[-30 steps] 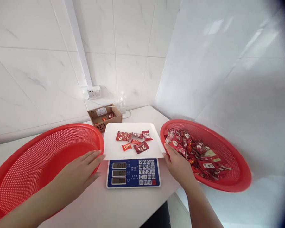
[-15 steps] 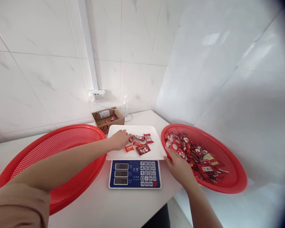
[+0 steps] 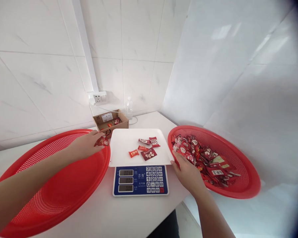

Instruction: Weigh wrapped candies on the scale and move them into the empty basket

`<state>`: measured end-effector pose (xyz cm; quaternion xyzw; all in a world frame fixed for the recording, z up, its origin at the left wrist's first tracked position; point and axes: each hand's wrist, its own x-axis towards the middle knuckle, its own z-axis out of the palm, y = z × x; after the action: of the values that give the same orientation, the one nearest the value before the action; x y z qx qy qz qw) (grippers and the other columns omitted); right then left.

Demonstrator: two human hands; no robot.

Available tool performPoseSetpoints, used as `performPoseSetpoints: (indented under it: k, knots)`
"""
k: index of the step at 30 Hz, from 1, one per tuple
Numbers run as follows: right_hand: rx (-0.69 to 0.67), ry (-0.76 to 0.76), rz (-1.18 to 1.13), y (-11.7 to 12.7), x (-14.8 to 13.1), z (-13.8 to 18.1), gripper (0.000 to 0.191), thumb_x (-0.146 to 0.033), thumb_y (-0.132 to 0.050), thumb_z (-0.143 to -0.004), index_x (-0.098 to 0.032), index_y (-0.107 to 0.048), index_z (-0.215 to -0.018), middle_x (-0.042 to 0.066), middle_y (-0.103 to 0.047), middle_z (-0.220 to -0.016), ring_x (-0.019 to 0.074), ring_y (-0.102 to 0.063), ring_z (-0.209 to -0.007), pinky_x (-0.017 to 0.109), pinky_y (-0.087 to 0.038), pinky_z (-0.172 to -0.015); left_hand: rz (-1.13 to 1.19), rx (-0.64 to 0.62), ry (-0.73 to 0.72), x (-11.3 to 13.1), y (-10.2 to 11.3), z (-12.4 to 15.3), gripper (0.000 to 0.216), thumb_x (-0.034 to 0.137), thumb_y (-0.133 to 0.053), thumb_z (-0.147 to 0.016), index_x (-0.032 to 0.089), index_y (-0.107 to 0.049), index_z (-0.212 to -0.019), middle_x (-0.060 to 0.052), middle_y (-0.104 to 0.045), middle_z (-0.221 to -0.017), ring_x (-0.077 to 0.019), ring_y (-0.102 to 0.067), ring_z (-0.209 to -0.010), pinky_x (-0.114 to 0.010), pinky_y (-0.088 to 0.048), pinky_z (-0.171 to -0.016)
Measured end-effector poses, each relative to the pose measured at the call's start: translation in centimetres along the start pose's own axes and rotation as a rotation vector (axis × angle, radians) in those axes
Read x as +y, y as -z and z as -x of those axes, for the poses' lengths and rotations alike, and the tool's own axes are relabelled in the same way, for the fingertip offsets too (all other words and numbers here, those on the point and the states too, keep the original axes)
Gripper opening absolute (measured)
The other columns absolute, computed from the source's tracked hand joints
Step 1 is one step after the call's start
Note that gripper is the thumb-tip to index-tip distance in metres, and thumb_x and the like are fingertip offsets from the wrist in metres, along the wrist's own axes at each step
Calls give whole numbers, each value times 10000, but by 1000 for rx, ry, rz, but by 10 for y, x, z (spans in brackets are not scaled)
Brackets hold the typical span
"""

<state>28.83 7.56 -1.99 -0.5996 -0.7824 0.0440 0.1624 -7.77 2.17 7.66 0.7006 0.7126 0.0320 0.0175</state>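
My left hand (image 3: pixel 85 145) pinches a red candy packet (image 3: pixel 101 142) above the far rim of the empty red basket (image 3: pixel 54 185) on the left. A blue electronic scale (image 3: pixel 140 180) stands in the middle, and several red candy packets (image 3: pixel 146 148) lie on its white tray (image 3: pixel 121 145). My right hand (image 3: pixel 187 172) rests on the near rim of the right red basket (image 3: pixel 245 188), fingers curled at the heap of red candy packets (image 3: pixel 203 157) inside; whether it holds one is hidden.
An open cardboard box (image 3: pixel 110 121) with a few packets stands behind the scale. A clear water bottle (image 3: pixel 129 108) and a wall socket (image 3: pixel 97 98) with a cord are at the tiled back wall. The white counter's edge runs below the scale.
My left hand went from the left basket's rim to the scale tray, took a red packet, and has drawn back left over the empty basket. The right hand has stayed put.
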Motion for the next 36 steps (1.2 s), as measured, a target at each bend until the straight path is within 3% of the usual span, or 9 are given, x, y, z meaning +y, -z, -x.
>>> performPoseSetpoints:
  k: [4, 6, 10, 16, 21, 25, 31, 36]
  knots:
    - [-36, -37, -1, 1, -1, -1, 449, -315, -332, -903, -183, -467, -1310, 79, -515, -1332, 249, -536, -1148, 372, -496, -834, -15, -22, 22, -15, 4, 27, 385, 377, -341, -880, 195, -525, -1165, -25, -650, -965, -220, -648, -828, -292, -490, -685]
    - [-35, -42, -4, 1, -2, -1, 449, -323, -332, -904, -179, -469, -1306, 79, -517, -1330, 254, -540, -1140, 381, -494, -832, -20, -7, -6, -9, 3, 29, 399, 356, -292, -905, 174, -509, -1186, -36, -653, -1014, -240, -619, -955, -324, -481, -786]
    - [5, -20, -14, -1, -1, 0, 434, -312, -354, -897, -190, -489, -1292, 89, -539, -1305, 253, -547, -1130, 392, -488, -840, -15, 3, -130, 23, -11, 9, 423, 354, -310, -918, 137, -471, -1244, -104, -550, -1272, -263, -479, -1190, -389, -378, -981]
    - [16, -11, -21, -3, 1, 0, 437, -314, -359, -897, -192, -485, -1297, 89, -545, -1299, 242, -550, -1126, 390, -474, -873, 2, -63, -391, 86, -45, -30, 304, 354, -423, -887, 187, -568, -1094, -98, -643, -1098, -248, -554, -1076, -367, -436, -904]
    - [43, 1, -3, -3, 1, 0, 431, -311, -374, -893, -216, -490, -1297, 86, -555, -1288, 236, -560, -1116, 380, -489, -855, 9, -73, -409, 105, -56, -41, 236, 219, -403, -869, 213, -558, -1047, -83, -645, -968, -251, -594, -961, -365, -473, -786]
    - [33, -8, 3, -2, -1, 0, 434, -314, -361, -896, -216, -489, -1298, 81, -545, -1299, 238, -570, -1101, 374, -503, -828, 35, -70, -342, 90, -44, -34, 232, 164, -413, -829, 215, -546, -1011, -56, -617, -975, -212, -617, -873, -319, -484, -729]
    - [14, -21, 18, -2, 0, 0, 439, -326, -343, -902, -191, -487, -1294, 86, -534, -1312, 243, -567, -1107, 360, -511, -795, 62, 22, -164, 33, -12, -6, 262, 159, -340, -836, 188, -516, -1028, -59, -556, -1095, -203, -592, -920, -324, -470, -798]
    - [43, 8, 17, -2, 0, 1, 431, -303, -360, -897, -191, -493, -1291, 84, -555, -1288, 249, -561, -1115, 366, -515, -796, 45, 18, -103, 2, -6, 11, 199, 246, -391, -832, 214, -562, -929, -35, -609, -1056, -234, -577, -963, -334, -450, -838]
